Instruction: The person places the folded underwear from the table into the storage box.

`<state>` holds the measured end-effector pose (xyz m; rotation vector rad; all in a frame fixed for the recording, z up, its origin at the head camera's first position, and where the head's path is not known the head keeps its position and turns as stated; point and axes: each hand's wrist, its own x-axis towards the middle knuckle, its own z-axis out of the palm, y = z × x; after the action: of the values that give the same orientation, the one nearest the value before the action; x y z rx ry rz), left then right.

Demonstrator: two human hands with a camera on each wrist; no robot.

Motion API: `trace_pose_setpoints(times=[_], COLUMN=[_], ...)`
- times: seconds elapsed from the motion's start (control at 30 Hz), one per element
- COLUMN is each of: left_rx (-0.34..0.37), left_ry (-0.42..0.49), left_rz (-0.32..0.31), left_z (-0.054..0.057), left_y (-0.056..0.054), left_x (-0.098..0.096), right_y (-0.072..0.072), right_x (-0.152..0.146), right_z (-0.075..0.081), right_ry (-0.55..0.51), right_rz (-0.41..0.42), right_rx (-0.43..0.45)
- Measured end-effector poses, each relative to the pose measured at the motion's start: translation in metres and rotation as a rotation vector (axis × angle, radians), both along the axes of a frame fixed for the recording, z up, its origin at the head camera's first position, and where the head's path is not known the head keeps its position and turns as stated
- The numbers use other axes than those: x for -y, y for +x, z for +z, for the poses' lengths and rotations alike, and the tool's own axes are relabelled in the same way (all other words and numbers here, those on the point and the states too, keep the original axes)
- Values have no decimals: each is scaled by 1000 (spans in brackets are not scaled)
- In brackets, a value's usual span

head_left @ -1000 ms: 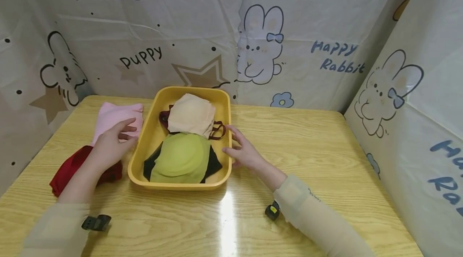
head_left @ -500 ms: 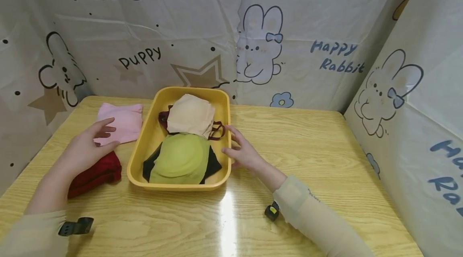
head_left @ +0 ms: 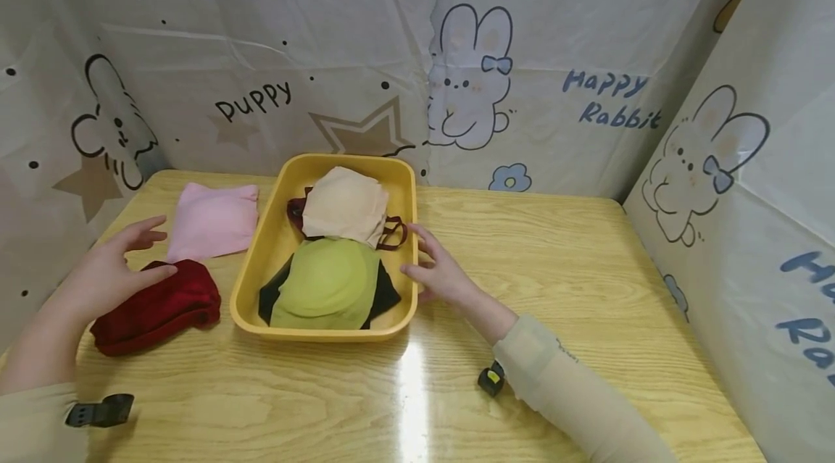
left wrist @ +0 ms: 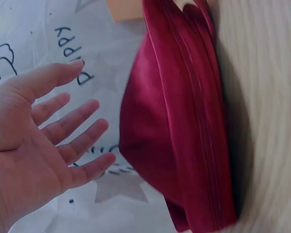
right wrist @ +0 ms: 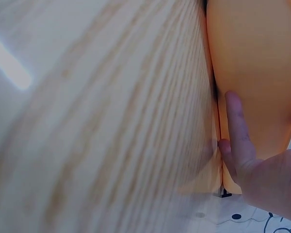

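My left hand (head_left: 111, 274) is held with spread fingers over the left part of a folded dark red garment (head_left: 171, 303). In the left wrist view its palm and fingers (left wrist: 82, 131) hold nothing, and a gap shows before the garment, which has a rounded bulge and layered bands. Behind it lies a folded pink garment (head_left: 215, 220). My right hand (head_left: 443, 271) rests against the right side of a yellow tray (head_left: 326, 335), fingertips at the rim and straight fingers along the outer wall. In the tray are a beige folded garment (head_left: 346, 206) with dark red straps and an olive-green one (head_left: 326, 285).
Dark green fabric (head_left: 386, 289) shows from under the olive-green garment. The wooden table (head_left: 535, 267) reaches to a printed sheet (head_left: 365, 35) at the back, left and right. A black wrist camera (head_left: 491, 380) sits at the right cuff, another (head_left: 101, 411) at the left.
My left hand has moved left, away from the tray, past the pink garment to over the dark red one, uncovering more of both. My right hand and the tray stay in place.
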<state>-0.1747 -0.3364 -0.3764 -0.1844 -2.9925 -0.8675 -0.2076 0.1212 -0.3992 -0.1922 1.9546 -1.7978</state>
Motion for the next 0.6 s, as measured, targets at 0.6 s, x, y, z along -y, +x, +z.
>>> trace_pose_setpoints(times=[0.6], left_rx=[299], left_ry=[-66], left_rz=[-23], left_z=[-21], left_y=[2], left_x=[29], right_y=[1], right_x=[1], right_z=[0], right_ry=[12], right_rz=[-8], right_rx=[-10])
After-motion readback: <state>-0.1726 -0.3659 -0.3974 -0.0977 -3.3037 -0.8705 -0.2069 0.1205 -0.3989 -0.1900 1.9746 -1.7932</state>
